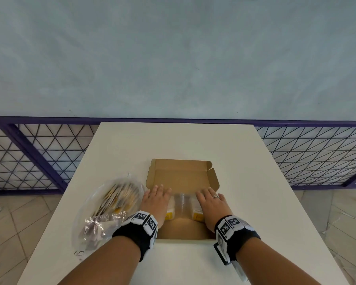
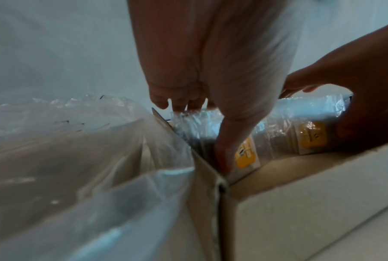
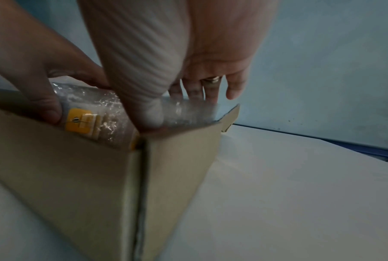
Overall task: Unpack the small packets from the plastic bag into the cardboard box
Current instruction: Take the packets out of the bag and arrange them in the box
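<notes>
An open cardboard box [image 1: 183, 230] lies in the middle of the white table, its lid flap folded away from me. Inside it sits a row of small packets [image 1: 182, 204] with yellow labels under clear wrap. My left hand [image 1: 157, 198] grips the row's left end, fingers over the top and thumb down the near side. At the row's other end my right hand [image 1: 211, 200], wearing a ring, grips the same way. The left wrist view shows my thumb [image 2: 224, 155] beside a yellow label [image 2: 246, 153]. Packets [image 3: 103, 109] also show in the right wrist view.
A clear plastic bag [image 1: 109, 206] with several more packets lies on the table [image 1: 173, 140] just left of the box, touching its left wall. A purple mesh railing [image 1: 39, 153] runs behind the table. Tiled floor lies on both sides.
</notes>
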